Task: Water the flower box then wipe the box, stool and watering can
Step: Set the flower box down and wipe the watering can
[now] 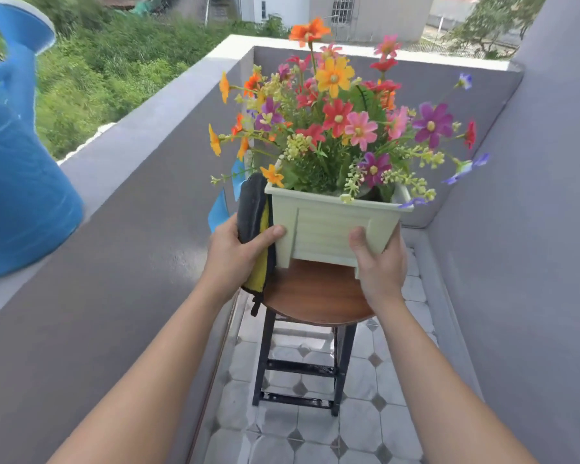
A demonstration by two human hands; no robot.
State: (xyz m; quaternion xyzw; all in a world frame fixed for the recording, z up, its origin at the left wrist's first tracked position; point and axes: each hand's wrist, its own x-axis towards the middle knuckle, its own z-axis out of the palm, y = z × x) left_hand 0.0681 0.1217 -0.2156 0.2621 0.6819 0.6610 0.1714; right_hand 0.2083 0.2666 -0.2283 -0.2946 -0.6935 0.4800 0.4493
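A pale green flower box [329,226] full of mixed coloured flowers [339,122] is held tilted just above a round wooden stool [312,296] with black legs. My left hand [235,249] grips the box's left side with a grey and yellow cloth [255,229] pressed between palm and box. On the right lower corner of the box sits my right hand [379,262], thumb on the front face. A blue watering can [17,182] stands on the parapet ledge at the far left, spout pointing up.
A grey parapet wall [131,209] runs along the left, and a grey house wall [529,229] closes the right side. The narrow balcony floor [295,423] is tiled. Blue paper scraps [220,209] hang behind the cloth. Greenery and buildings lie beyond.
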